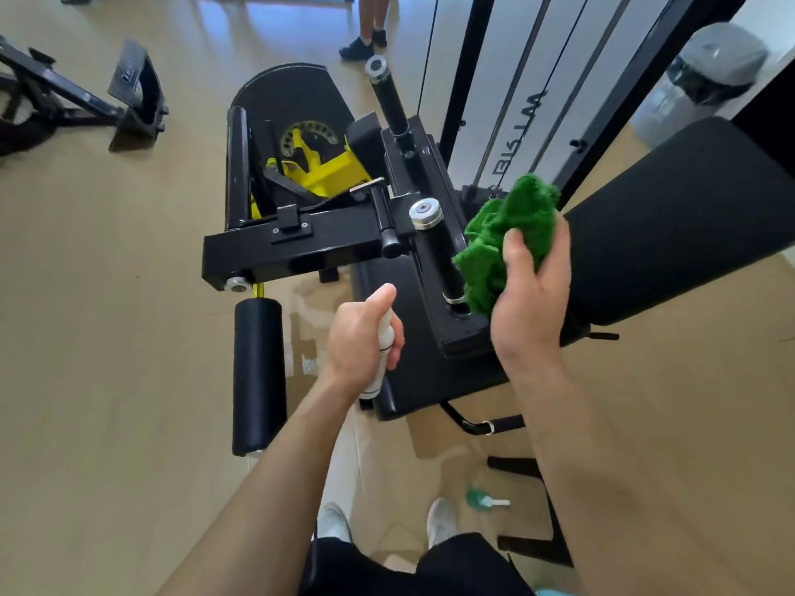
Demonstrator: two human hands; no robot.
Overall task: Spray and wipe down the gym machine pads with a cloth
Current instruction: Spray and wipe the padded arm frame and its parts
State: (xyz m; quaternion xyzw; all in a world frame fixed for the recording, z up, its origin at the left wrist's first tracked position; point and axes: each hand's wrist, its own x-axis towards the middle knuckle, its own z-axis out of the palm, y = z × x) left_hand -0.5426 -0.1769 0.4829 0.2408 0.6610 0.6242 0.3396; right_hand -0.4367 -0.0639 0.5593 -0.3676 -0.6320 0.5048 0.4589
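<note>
- Left hand (359,337) is clamping a spray bottle (384,342) over the seat pad (402,303).
- Right hand (531,290) is clutching a green cloth (507,234).
- Beige gym floor (107,337) is gleaming around the machine (309,234).

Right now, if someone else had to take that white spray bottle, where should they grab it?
Probably the lower body of the white spray bottle, coming from below. The left hand is wrapped round its middle with the thumb on the top, so only the bottom end sticks out free beneath the fist.
</note>
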